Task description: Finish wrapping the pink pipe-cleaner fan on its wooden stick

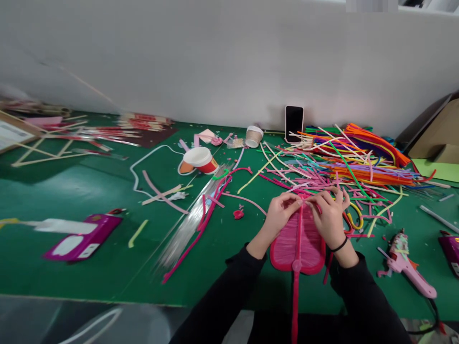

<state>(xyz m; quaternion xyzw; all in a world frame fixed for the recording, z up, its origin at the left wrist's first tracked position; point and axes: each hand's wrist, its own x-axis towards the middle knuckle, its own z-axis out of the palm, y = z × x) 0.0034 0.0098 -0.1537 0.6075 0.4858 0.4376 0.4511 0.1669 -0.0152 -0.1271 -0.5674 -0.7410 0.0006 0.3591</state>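
A pink fan-shaped piece made of pipe cleaners (297,241) lies on the green table (107,267) in front of me, its stem pointing toward me. My left hand (281,215) and my right hand (328,217) both pinch at its top edge, fingers curled together near the centre rib. A black band sits on my right wrist. Just beyond my fingers spreads a large pile of coloured pipe cleaners (351,162) in pink, orange, green and white.
A pink glue gun (407,265) lies at the right. A phone (294,123) leans on the white wall. Paper cups (201,160) and a white cord sit mid-table. A purple box (84,236) lies at the left; cardboard boxes (437,134) stand far right.
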